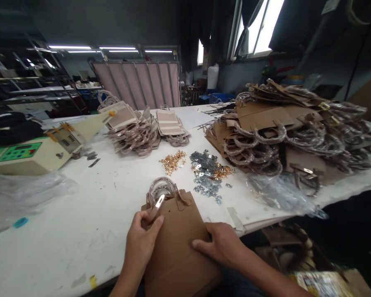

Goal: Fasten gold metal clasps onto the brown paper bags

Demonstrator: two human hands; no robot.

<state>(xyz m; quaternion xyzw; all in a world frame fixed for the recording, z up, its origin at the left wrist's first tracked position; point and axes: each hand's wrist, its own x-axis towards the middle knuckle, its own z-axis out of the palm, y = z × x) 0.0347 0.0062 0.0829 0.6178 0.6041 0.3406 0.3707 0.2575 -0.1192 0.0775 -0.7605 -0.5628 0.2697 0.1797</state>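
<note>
A brown bag panel (176, 239) stands tilted at the table's near edge, with plastic-wrapped handles (160, 185) at its top. My left hand (142, 235) pinches a brown strap tab at the panel's upper left. A shiny metal plate (160, 201) shows at the end of that tab. On the panel's right edge, my right hand (219, 243) is closed, thumb on the front face and fingers behind. A small dark hole is visible near the panel's top. Just beyond lie a heap of gold metal fittings (172, 162) and a heap of grey metal plates (205, 169).
Brown bag pieces with wrapped handles (266, 119) are piled high at right. Beige bag pieces (132, 128) are stacked at the back. A machine with a green panel (20, 152) and clear plastic film (27, 192) are at left. More plastic (281, 194) lies at right.
</note>
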